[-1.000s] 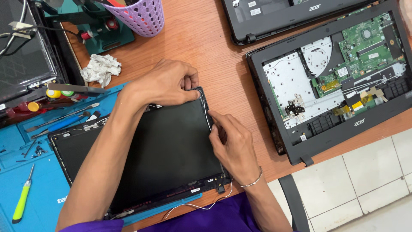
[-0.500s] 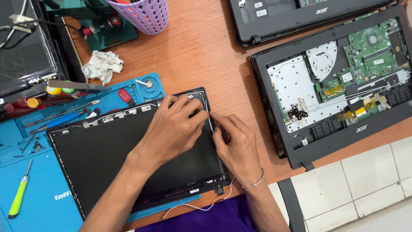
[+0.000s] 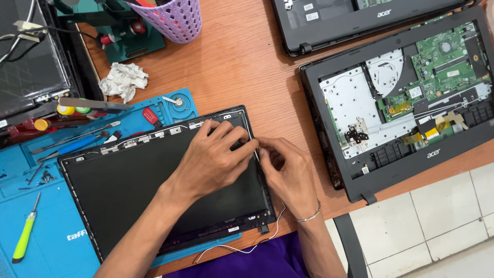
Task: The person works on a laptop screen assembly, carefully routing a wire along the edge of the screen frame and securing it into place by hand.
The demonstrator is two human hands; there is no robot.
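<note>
Black laptop screen panel lies flat, frame exposed.

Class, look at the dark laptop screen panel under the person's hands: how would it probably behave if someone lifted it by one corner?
The screen panel looks thin and broad, so it would probably flex and could crack. The white cable trailing off its near edge would likely dangle and snag. Both the left hand and right hand work its right edge, hinting it needs gentle handling.

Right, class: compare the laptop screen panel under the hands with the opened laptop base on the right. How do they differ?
The screen panel shows a plain dark face; the laptop base shows a green circuit board and fan. The panel lies partly on a blue mat, the base on bare wood. Both hands touch the panel, neither touches the base. Both have black frames.
</note>
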